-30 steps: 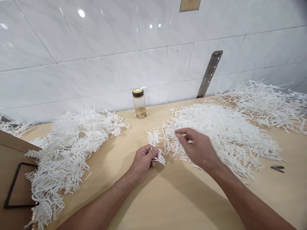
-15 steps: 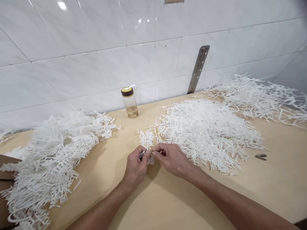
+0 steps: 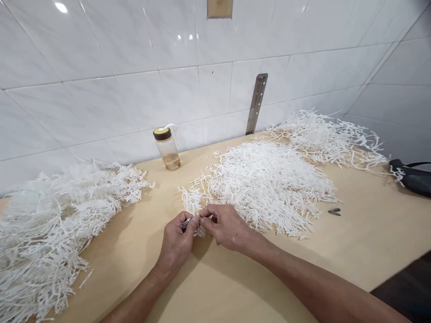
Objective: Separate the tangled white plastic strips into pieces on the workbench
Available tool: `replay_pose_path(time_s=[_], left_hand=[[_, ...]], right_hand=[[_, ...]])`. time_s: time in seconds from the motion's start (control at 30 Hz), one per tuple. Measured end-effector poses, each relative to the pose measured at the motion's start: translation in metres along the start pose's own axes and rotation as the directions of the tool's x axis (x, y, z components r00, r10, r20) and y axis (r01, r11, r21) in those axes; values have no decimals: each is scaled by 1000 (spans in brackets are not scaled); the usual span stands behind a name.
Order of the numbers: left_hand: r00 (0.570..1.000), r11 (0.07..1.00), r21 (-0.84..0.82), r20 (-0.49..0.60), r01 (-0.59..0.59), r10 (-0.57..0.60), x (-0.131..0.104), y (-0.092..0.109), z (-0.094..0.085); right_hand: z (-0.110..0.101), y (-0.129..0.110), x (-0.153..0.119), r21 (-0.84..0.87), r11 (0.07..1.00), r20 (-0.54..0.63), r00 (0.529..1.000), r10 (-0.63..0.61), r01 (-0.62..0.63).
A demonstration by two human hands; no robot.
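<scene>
My left hand [image 3: 180, 237] is closed around a small tangle of thin white branched strands [image 3: 191, 199], which stick out above and below its fingers. Something small and greyish shows between its thumb and forefinger; I cannot make out what it is. Thumb and forefinger of my right hand [image 3: 225, 226] are pinched together against the left thumb tip, at the edge of the strands. Whatever the right fingertips grip is too small to see. Just beyond the right hand lies a wide heap of short white strands [image 3: 266, 179].
A larger white heap [image 3: 63, 215] spreads over the left of the tan table [image 3: 289, 278]. More long strands [image 3: 330, 137] lie at the back right. A bottle [image 3: 167, 150] and an upright metal strip [image 3: 257, 105] stand near the tiled wall. Small dark thread snips [image 3: 334, 211] and a black object [image 3: 412, 177] lie right.
The view has swung to the right, so things appear further left and the black object has come into sight. Both hands remain together on the strands, with little change in the fingers.
</scene>
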State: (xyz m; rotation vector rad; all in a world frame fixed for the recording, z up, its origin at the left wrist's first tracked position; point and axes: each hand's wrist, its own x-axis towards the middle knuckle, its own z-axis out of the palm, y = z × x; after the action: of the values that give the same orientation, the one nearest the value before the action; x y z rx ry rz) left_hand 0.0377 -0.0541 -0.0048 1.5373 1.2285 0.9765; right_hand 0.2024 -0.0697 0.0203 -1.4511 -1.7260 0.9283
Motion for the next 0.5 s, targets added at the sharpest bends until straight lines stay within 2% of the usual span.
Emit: replay_pose_path(time_s=[0.23, 0.37, 0.5], left_hand=[[998, 984, 170, -28, -50, 55, -3, -1, 0], [999, 993, 110, -18, -47, 49, -1, -1, -1], [999, 997, 69, -19, -28, 29, -1, 1, -1]], right_hand=[[7, -3, -3, -168, 983, -62, 995, -80, 68], [8, -3, -3, -193, 978, -71, 993, -91, 75], [7, -6, -1, -116, 993, -35, 999, -3, -1]])
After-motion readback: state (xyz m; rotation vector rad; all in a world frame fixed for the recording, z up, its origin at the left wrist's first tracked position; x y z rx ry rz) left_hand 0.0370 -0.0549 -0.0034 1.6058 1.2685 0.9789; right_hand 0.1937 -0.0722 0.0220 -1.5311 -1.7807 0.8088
